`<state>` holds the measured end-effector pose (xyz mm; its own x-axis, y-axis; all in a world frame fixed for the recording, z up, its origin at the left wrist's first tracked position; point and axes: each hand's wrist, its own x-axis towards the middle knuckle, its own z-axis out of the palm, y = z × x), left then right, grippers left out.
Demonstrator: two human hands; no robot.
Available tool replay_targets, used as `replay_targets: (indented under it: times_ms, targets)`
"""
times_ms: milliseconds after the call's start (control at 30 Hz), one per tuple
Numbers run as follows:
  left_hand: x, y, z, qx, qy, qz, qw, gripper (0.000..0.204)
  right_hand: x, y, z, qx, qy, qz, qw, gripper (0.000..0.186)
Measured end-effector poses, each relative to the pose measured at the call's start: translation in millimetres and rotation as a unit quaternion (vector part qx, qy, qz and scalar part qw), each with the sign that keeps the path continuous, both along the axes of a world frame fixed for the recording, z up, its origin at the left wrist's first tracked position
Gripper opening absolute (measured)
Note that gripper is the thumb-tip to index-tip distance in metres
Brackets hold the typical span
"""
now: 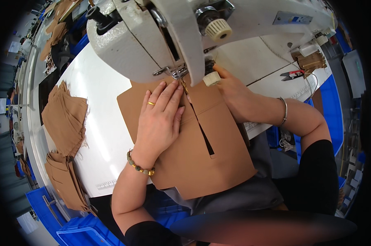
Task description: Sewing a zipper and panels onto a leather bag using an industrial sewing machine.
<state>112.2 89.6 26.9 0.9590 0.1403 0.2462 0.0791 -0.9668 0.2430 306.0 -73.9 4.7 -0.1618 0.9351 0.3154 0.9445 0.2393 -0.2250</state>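
Note:
Under the white sewing machine (128, 45) lies a brown fabric piece (218, 164) with a long narrow slit running from near the presser foot (178, 74) toward me. A narrow gold-coloured strip shows at the slit's far end. My left hand (163, 106) rests flat on the fabric left of the slit, fingertips close to the presser foot and fingers stretched out. My right hand (237, 96) is at the fabric's far right edge, beside the machine's cream knob (212, 78). Most of its fingers are hidden, so its grip cannot be made out.
Brown fabric pieces (64, 119) and another brown stack (64, 178) lie at the table's left. Red-handled thread snips (293, 75) and a brown bundle (310, 61) are at the far right. Blue bins (85, 233) stand below the white table (99, 135).

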Motion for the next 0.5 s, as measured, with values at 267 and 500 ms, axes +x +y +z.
replay_targets:
  times_ms: [267, 500]
  targets:
    - [0.9, 0.6, 3.5, 0.021, 0.009, 0.004, 1.000, 0.044, -1.5, -1.0, 2.4, 0.019, -0.007, -0.001, 1.000, 0.033]
    - [2.9, 0.8, 3.6, 0.019, -0.001, 0.012, 1.000, 0.041, -5.7, -4.8, 3.5, -0.004, -0.037, -0.020, 0.999, 0.040]
